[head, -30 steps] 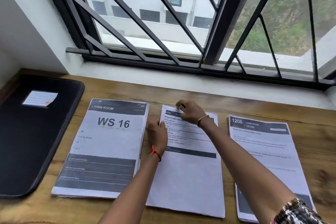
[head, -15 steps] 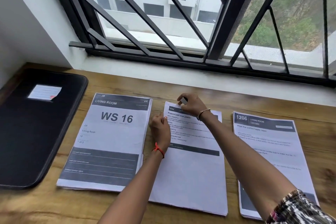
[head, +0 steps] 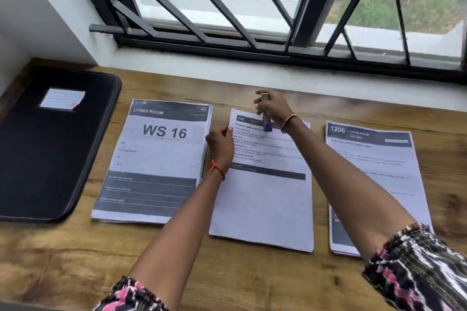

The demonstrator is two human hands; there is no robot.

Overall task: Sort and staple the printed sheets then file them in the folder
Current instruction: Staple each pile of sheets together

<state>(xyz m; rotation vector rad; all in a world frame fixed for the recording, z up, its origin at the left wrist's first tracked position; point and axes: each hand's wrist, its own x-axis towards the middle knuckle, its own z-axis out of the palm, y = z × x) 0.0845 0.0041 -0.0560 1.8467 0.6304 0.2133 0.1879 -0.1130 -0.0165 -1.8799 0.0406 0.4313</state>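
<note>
Nearest, the wooden table (head: pixel 75 260) carries three paper piles side by side. The middle stack (head: pixel 262 204) lies with its long axis running away from the person, its header at the far end. To its left, the left stack (head: pixel 156 159) reads "LIVING ROOM" and "WS 16", with "Living Room", "16" and "1 of 3" lower down. To its right, the right stack (head: pixel 374 171) reads "1206", "LIVING ROOM" and "Wipe the coffee table clean".

Farther up, the left hand (head: pixel 221 145) has its fingers curled at the middle stack's left edge, apparently pinching the sheets to steady them. Just beyond, near the stack's far-left corner, the right hand (head: pixel 276 111) is closed round a small stapler (head: pixel 266 121) (silver top, blue lower end). It is steeply tilted, blue end down toward the header — whether it touches the paper I cannot tell.

That corner lies just left of the stapler's lower end, so the right hand is the nearer one. The header shows "3564" and "Prepare cold relief pow" — the hand hides the rest.

Well left of the middle stack, the black folder (head: pixel 45 146) lies closed, and its lined label (head: pixel 62 98) is unreadable.
</note>
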